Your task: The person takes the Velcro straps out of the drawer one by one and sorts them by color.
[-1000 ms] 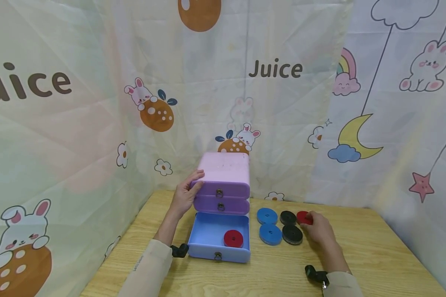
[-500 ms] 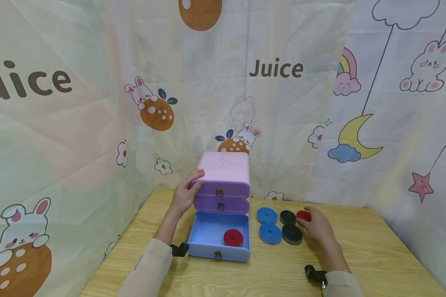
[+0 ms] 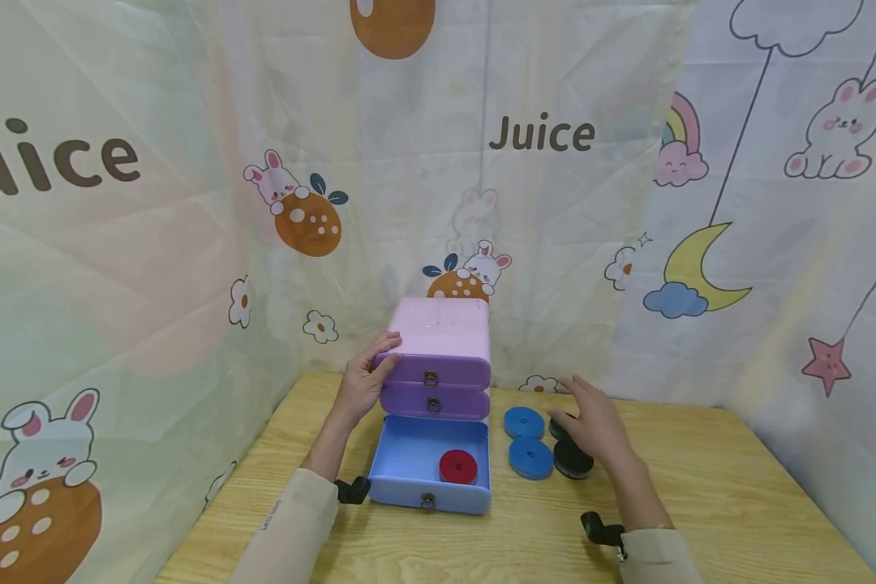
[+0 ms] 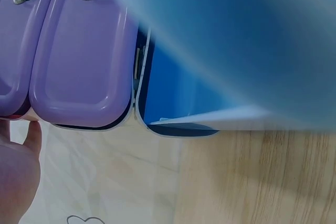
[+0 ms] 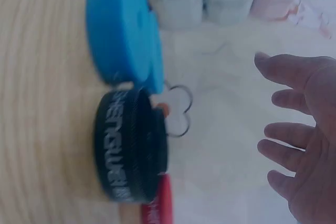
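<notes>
My left hand (image 3: 359, 388) holds the upper left corner of a small drawer cabinet (image 3: 441, 328) with a pink top, thumb on the front and fingers over the edge. Its blue bottom drawer (image 3: 394, 492) is pulled out, with a red tape roll (image 3: 457, 467) lying inside. My right hand (image 3: 600, 423), fingers spread and holding nothing, hovers above two black tape rolls (image 3: 573, 461). Two blue tape rolls (image 3: 530, 459) lie left of these. In the right wrist view, another red tape roll (image 5: 158, 205) shows beyond the black one; the hand hides it in the head view.
Two purple drawers (image 3: 409, 403) above the blue one are closed, each with a ring pull. Everything stands on a wooden table (image 3: 540, 535). Printed cloth curtains (image 3: 555, 243) surround its back and sides.
My right hand has let go of the red roll on the table, lifted, and moved left over the black rolls with its fingers spreading. My left hand has not moved.
</notes>
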The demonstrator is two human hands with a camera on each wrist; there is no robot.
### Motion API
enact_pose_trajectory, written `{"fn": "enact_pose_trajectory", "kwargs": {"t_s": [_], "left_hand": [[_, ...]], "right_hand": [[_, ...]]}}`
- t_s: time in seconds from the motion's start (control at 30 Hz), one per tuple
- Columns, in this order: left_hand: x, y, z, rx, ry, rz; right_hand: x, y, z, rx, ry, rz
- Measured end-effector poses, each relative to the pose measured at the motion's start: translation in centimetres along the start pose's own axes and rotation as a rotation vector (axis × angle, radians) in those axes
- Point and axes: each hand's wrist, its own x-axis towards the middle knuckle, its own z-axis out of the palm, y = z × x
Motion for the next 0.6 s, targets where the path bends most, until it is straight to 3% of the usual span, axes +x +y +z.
{"fn": "enact_pose_trajectory", "kwargs": {"t_s": [0.27,0.6], "left_hand": [[0.1,-0.2,0.0,-0.001,-0.002,0.003],[0.1,-0.2,0.0,-0.012,0.000,0.003]], "right_hand": [[0.0,-3.0,-0.8,-0.017,0.041,-0.098],[-0.3,-6.1,-1.1,0.020,0.046,-0.125]]}}
